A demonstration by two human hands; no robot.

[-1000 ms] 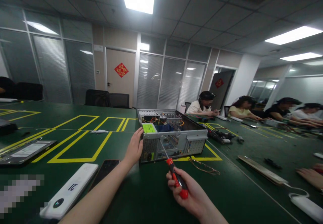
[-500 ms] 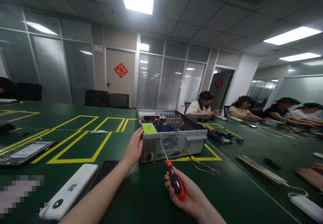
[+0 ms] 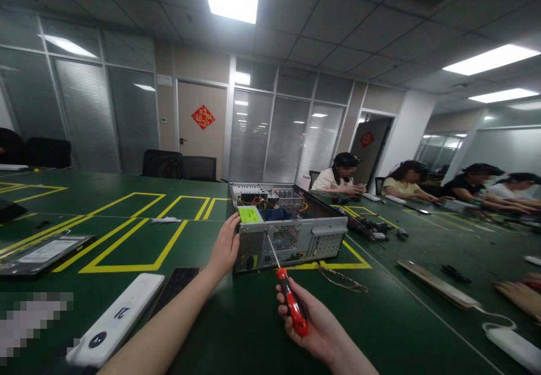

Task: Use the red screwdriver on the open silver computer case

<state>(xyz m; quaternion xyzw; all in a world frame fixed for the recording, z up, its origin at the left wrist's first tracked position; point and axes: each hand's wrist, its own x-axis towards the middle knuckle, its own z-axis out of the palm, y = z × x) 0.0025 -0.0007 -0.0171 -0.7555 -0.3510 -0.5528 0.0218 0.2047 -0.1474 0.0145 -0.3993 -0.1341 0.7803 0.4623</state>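
Observation:
An uncovered computer case lies on its side, its rear panel facing me and wires and parts showing inside. On its power supply is a bright green label. My left hand grips the case's left rear corner. Low in front of the case, my right hand is closed around the red and black handle of a screwdriver. The thin shaft slants up to the rear panel, its tip at the panel left of the round vent grille. Whether a screw sits under the tip is too small to tell.
The green table carries yellow tape outlines. A white power bank and a dark phone-like slab lie left of my forearm. Glasses rest right of the case, with dark cables beyond. Several people sit along the right.
The screwdriver handle has turned in my right hand: more red faces me where black showed before. The tip stays at the same spot. My left hand and the case have not moved.

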